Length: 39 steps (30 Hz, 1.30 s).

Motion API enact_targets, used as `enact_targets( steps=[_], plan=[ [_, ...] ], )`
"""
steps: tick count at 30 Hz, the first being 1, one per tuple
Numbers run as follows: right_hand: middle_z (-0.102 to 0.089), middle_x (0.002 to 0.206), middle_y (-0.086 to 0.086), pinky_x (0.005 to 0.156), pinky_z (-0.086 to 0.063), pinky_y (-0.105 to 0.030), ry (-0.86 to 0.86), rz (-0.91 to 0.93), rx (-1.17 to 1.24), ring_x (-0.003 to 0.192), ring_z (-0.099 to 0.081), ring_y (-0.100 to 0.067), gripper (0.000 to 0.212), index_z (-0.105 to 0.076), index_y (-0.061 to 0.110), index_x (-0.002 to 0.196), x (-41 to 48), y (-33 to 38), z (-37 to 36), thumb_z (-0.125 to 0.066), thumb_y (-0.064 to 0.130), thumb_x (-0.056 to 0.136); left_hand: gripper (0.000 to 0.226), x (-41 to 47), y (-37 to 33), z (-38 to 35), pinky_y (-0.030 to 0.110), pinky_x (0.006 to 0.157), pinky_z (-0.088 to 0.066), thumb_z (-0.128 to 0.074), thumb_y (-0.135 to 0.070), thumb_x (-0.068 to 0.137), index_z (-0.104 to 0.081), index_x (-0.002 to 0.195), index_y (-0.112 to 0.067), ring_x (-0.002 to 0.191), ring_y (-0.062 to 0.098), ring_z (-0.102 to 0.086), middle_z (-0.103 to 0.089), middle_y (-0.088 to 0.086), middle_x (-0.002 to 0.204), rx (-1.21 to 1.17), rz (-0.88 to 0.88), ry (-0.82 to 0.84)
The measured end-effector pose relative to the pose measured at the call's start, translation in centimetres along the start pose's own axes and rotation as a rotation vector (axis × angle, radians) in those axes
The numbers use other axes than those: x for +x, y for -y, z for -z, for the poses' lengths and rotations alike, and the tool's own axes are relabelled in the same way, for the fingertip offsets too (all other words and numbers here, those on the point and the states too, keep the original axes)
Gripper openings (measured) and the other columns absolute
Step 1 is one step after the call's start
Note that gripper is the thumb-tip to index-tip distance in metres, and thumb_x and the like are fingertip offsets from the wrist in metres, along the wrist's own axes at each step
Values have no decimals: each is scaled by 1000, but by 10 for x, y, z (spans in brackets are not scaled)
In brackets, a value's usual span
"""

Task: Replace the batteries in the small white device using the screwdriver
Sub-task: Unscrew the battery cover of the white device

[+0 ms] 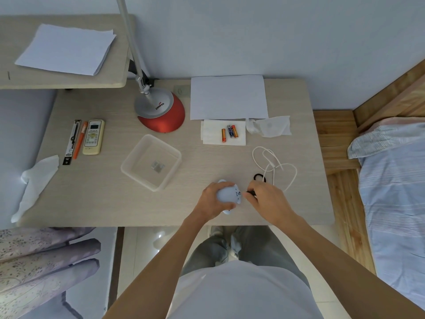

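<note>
1. The small white device [227,195] is held just above the desk [103,194] near its front edge, low in the middle of the frame, cupped in the closed left hand [215,200].
2. The right hand [268,199] is closed around a dark screwdriver [250,192], of which only a short dark part shows; its tip is set against a small dark spot on the device's right-hand face.
3. The task is judged to be at an early stage: a screw on the battery cover appears to be under work, though whether it is being loosened or tightened cannot be told.
4. Three batteries [230,132] are counted on a white tissue [210,132] at the upper right of the middle; whether they are new or spent cannot be told.
5. If the cover is being opened, the removal of the cover, the exchange of the cells and the refastening are left.
6. One clear plastic tray [138,157] lies at the centre, with a small pale item inside that is too unclear to name.
7. Also counted: one lamp with a red base [165,118], one remote control [93,137], one orange pen [80,140], one white cable [273,164] and one sheet of paper [228,97] on the desk.
</note>
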State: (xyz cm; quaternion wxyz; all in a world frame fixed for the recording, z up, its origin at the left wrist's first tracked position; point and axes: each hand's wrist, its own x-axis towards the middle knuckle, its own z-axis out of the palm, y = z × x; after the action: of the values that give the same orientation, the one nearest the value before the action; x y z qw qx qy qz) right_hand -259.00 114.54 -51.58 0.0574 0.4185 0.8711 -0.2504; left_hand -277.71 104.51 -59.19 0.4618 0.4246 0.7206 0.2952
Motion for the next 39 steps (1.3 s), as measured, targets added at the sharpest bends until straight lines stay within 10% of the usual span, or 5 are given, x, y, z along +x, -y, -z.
enact_targets(
  steps=[4, 14, 19, 39],
  plan=[
    [-72, 109, 1, 75, -59, -46, 29, 5, 24, 91, -73, -27, 25, -55, 19, 122, -1, -2, 1, -64, 29, 101, 69, 1, 1, 2, 23, 84, -50, -94, -27, 73, -67, 136, -33, 114, 20, -55, -57, 2, 128, -12, 3, 12],
    [-68, 84, 1, 65, -55, -41, 4, -18, -38, 74, -67, -24, 23, -65, 18, 95, 5, -3, 1, -63, 40, 103, 68, 3, 2, 1, 21, 84, -49, -95, -30, 73, -64, 132, -44, 114, 17, -55, -56, -1, 130, -16, 6, 16],
    [-73, 111, 3, 76, -59, -43, 37, 6, 14, 96, -74, -21, 30, -55, 23, 124, 1, -4, 0, -69, 30, 98, 69, 4, 4, 1, 25, 89, -51, -95, -30, 73, -65, 136, -37, 115, 17, -54, -56, -1, 132, -8, 1, 26],
    [-71, 101, 6, 73, -59, -43, 10, 15, 24, 87, -72, -21, 18, -56, 26, 107, 1, -5, -5, -71, 23, 97, 70, 2, 1, 2, 31, 91, -55, -95, -30, 73, -65, 136, -36, 116, 18, -53, -54, -3, 131, -7, 9, 16]
  ],
)
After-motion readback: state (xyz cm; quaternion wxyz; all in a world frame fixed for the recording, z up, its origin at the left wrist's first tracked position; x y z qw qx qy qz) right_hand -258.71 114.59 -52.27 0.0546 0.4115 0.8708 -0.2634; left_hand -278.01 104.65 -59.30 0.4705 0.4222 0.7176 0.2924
